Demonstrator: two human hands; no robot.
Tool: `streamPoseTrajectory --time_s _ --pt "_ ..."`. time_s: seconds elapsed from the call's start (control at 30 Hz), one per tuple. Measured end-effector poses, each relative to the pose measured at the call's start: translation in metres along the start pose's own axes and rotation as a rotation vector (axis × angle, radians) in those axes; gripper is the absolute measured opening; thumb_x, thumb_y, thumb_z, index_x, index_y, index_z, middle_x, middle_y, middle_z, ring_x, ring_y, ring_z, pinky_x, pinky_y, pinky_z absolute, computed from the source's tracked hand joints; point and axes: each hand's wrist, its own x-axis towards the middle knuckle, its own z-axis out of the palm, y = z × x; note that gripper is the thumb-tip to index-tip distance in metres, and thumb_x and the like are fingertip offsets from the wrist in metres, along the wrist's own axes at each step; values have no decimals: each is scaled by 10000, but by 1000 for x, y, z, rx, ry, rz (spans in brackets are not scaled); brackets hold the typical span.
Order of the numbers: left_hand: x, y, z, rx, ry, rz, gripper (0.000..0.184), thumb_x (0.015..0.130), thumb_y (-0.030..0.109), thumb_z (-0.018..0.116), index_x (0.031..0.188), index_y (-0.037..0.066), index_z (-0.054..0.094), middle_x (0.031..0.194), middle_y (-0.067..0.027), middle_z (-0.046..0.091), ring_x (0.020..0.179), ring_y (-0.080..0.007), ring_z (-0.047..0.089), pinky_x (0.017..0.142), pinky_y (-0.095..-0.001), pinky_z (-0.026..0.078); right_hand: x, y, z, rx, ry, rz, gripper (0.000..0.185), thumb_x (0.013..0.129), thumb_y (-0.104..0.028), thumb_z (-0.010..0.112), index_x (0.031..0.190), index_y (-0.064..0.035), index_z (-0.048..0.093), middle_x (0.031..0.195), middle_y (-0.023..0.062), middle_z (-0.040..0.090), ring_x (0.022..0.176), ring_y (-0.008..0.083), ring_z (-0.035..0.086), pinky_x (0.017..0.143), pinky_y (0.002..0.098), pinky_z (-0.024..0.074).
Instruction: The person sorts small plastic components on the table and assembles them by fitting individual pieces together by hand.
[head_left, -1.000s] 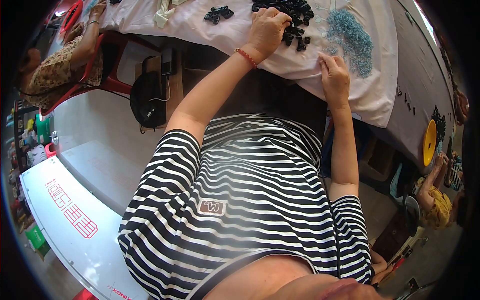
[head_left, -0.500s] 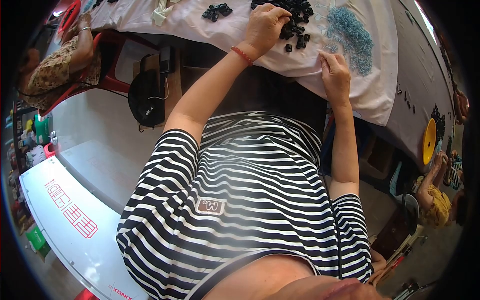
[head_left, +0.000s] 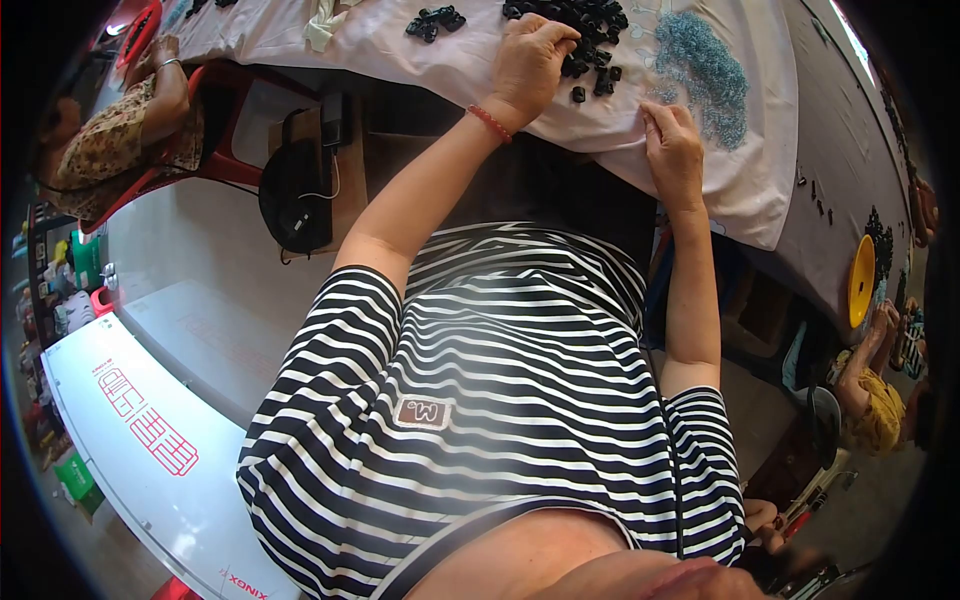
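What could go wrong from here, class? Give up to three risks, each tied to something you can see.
1. The right hand is close beside the loose blue beads; a careless sweep might scatter them.
2. The left hand is at the black pieces, near those beads, so the piles could get mixed.
3. A tug on the wrinkled pink cloth might shift both piles.

The black pieces (head_left: 597,22) before me looked like smooth, glossy plastic, and the blue beads (head_left: 705,75) glinted like glass. Under them lay pale cloth (head_left: 755,190), matt and creased. My striped shirt (head_left: 530,420) was matt fabric. The red chair (head_left: 212,74) and yellow dish (head_left: 861,282) seemed smooth plastic.
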Motion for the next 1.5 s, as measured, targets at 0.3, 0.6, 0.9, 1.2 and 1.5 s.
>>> streamPoseTrajectory --time_s 0.3,0.6,0.9,1.2,1.5 --pt "0 6 12 45 -23 57 83 836 162 734 916 164 757 896 -26 667 913 -268 586 811 -377 484 0 1 -1 17 -4 -7 182 910 -60 655 1081 -48 717 953 127 655 846 296 648 765 367 505" --pt "17 24 -18 -72 -14 -53 110 867 39 665 956 76 717 914 -134 686 919 -334 615 815 -413 484 -2 2 -1 106 -5 43 198 885 -59 655 1074 -63 713 938 131 629 869 315 625 779 396 493" --pt "-11 20 -22 -100 -37 -83 158 918 167 692 1032 60 714 932 -94 679 849 -252 648 761 -348 516 -4 0 -1 122 14 54 249 872 -24 657 1106 -82 720 942 121 632 869 290 631 781 371 499" --pt "-54 44 -27 -245 -185 -240 158 916 147 673 1034 48 710 953 -118 683 865 -253 648 779 -345 517 -8 12 0 349 187 298 178 937 -97 665 1092 -23 711 942 110 656 791 184 612 733 308 502" --pt "-41 50 -10 5 -261 -78 133 904 174 659 961 59 693 907 -125 659 906 -334 631 788 -427 509 -6 5 -2 123 42 133 141 910 -116 671 1021 -33 701 953 150 653 841 310 646 755 388 508"
